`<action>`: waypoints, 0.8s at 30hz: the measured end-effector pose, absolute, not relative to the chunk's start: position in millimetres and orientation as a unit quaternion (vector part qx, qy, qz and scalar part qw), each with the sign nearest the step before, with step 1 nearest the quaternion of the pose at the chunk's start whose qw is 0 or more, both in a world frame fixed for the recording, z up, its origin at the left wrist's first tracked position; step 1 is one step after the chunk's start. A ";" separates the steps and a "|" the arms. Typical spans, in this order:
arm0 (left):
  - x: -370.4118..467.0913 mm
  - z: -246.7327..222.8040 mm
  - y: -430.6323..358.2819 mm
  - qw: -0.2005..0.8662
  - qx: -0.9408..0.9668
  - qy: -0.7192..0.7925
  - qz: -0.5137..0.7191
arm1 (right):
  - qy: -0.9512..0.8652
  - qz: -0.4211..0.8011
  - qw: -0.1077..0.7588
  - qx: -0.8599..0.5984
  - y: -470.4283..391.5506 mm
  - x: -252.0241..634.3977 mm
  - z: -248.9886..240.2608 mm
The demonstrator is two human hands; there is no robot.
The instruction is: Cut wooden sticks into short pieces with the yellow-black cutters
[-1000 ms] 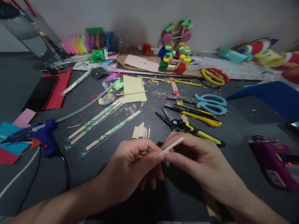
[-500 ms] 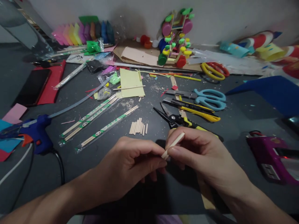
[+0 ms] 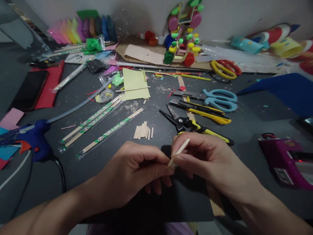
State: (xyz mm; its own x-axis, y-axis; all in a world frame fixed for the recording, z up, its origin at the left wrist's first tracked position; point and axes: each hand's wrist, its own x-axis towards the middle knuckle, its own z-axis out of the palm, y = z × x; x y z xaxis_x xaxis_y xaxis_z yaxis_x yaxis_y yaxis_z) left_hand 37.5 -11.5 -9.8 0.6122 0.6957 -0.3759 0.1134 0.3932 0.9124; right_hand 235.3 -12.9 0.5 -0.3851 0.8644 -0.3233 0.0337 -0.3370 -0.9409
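Dark tabletop (image 3: 244,137) lies beneath; left hand (image 3: 139,169) and right hand (image 3: 205,156) both pinch pale wooden sticks (image 3: 183,146), apparently 2.

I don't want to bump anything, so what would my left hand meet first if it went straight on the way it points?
Most likely the right hand, just beyond the short wooden stick at the left hand; depth leaves any gap unclear.

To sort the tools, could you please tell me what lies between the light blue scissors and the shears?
In the head view, a utility knife lies between them, crossing over a wooden strip.
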 end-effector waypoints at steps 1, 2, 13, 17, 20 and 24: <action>37.4 -9.4 -10.9 0.741 0.509 0.394 0.192 | -0.489 0.672 0.311 -0.461 -13.3 235.8 0.5; 37.3 -9.0 -10.4 0.744 0.506 0.395 0.186 | -0.492 0.667 0.315 -0.462 -13.7 236.1 0.5; 39.0 -16.3 -13.3 0.626 0.616 0.431 0.206 | -0.551 0.563 0.307 -0.533 -18.2 230.5 -5.1; 40.1 -17.4 -11.7 0.713 0.528 0.422 0.186 | -0.554 0.563 0.296 -0.537 -17.6 230.1 -4.1; 41.9 -16.4 -9.6 0.769 0.456 0.413 0.173 | -0.555 0.564 0.292 -0.537 -17.8 231.4 -2.9; 42.8 -16.9 -9.3 0.774 0.453 0.406 0.176 | -0.557 0.560 0.289 -0.542 -19.0 231.8 -4.6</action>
